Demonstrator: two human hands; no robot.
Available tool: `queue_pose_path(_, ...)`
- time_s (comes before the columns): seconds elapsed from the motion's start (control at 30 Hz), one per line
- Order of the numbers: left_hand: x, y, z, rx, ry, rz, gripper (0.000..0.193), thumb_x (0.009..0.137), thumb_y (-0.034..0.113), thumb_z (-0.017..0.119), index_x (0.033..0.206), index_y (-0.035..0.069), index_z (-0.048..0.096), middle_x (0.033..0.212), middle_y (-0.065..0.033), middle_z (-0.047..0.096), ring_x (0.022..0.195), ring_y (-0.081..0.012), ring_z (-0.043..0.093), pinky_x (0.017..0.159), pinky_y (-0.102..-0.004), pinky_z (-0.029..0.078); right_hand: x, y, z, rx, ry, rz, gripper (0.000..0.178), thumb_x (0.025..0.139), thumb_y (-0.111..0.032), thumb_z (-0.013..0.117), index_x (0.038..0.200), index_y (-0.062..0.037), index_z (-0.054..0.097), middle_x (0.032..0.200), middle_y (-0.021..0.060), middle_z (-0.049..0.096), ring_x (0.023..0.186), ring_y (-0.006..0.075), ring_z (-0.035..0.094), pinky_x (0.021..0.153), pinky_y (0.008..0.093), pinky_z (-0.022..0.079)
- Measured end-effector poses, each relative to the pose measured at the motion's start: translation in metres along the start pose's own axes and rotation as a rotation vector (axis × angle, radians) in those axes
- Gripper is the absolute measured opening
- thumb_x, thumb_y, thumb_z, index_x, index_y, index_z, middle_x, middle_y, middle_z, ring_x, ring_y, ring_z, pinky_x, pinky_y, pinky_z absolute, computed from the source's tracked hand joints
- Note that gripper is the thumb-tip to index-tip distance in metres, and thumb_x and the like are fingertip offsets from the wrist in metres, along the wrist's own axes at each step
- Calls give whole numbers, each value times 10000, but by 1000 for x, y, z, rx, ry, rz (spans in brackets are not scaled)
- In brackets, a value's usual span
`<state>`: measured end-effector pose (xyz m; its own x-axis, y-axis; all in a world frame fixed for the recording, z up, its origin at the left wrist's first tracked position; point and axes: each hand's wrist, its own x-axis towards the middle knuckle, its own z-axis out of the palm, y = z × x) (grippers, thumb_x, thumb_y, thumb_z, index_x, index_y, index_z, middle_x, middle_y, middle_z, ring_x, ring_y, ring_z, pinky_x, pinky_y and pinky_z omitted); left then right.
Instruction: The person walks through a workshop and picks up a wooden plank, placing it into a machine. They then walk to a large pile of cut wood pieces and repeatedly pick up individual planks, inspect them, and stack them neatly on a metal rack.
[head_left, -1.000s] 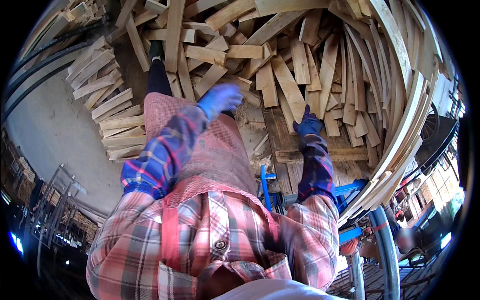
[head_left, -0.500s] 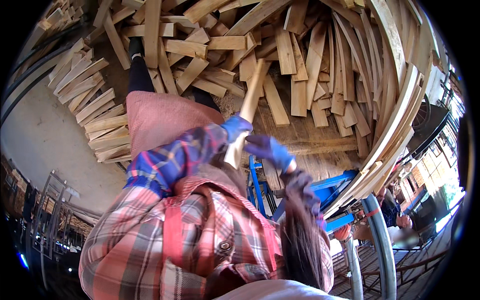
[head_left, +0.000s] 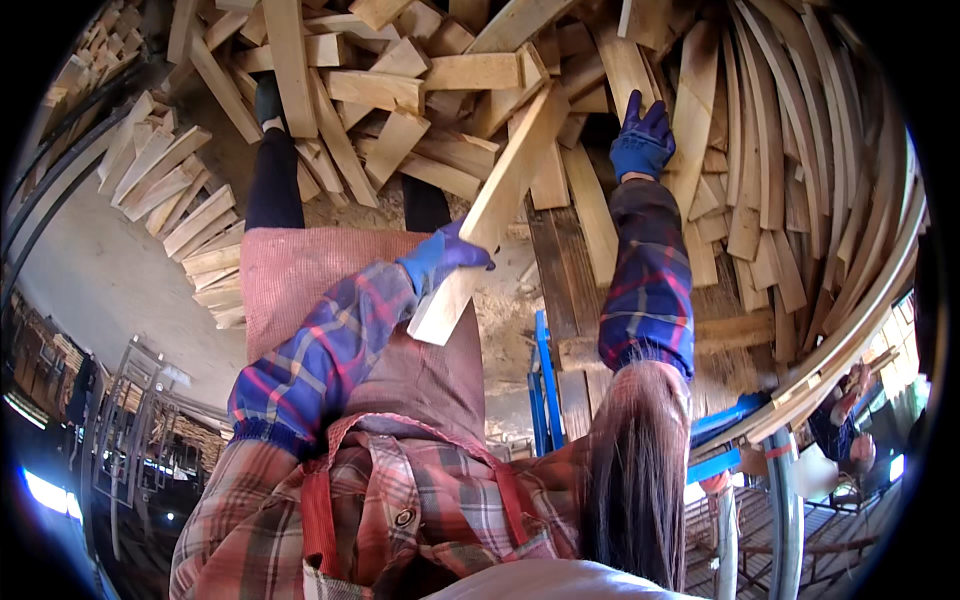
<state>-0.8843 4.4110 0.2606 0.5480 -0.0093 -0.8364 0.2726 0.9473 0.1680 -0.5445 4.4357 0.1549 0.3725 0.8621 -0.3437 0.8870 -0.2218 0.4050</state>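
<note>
In a blue and purple glove, my left hand (head_left: 452, 256) is closed round the middle of a pale wooden board (head_left: 512, 170). The board slants over my lap, its far end up toward the pile. My right hand (head_left: 643, 142), gloved the same way, is stretched out to the far right with its fingers apart. Its fingertips lie at the lower end of another wooden board (head_left: 622, 60) in the pile; whether they touch it I cannot tell. A long board (head_left: 696, 110) leans just right of that hand.
Loose boards (head_left: 375, 90) lie jumbled ahead, and a row of stacked pieces (head_left: 165, 175) stands at left. Long curved slats (head_left: 850, 200) line the right side. A blue metal frame (head_left: 545, 380) is near my right arm. A pink cloth (head_left: 330, 290) covers my lap.
My right hand has left the board near my lap and gone far out to the pile at right. My left hand keeps the board, which has swung slightly clockwise.
</note>
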Motion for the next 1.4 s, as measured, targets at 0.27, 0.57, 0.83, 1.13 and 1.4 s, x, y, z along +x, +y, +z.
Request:
queue_pose_path(0.27,23,-30,36,-158,-30,323,466,897,260,589,1305,48,515,1267,-108,552,1003,-221,603,872,-326,495,-218,-28,-165,1376,-625,55,1056,694,-504,768,1400,89,252,1338,303,419,1259,366,433,1048,412,357)
queue_pose_path(0.57,15,-3,21,-175,-62,46,678,726,322,716,1280,14,476,960,-99,605,796,-177,612,701,-324,516,-31,1,-20,37,-38,-8,901,763,-488,650,1474,-153,210,1500,186,243,1291,367,375,971,507,383)
queue_pose_path(0.83,15,-4,10,-177,-55,-69,605,745,353,716,1189,-19,542,876,-108,640,730,-172,638,677,-306,527,-52,23,-67,183,-183,5,793,689,-331,725,1371,-192,344,1273,169,448,1048,343,556,812,481,486)
queue_pose_path(1.13,7,-10,44,-233,-11,278,343,933,267,508,1190,48,569,1019,-99,643,933,-153,618,830,-279,488,-235,-61,-214,1255,-403,227,915,750,-413,749,1368,102,313,1310,322,435,1208,380,474,1001,396,405)
queue_pose_path(1.4,23,-20,-2,-488,-85,105,629,876,400,624,1328,13,420,1179,-93,559,1055,-182,559,934,-297,448,-236,-86,-160,1104,-477,-128,740,787,-503,672,1307,-20,464,1080,299,570,933,384,601,745,420,512)
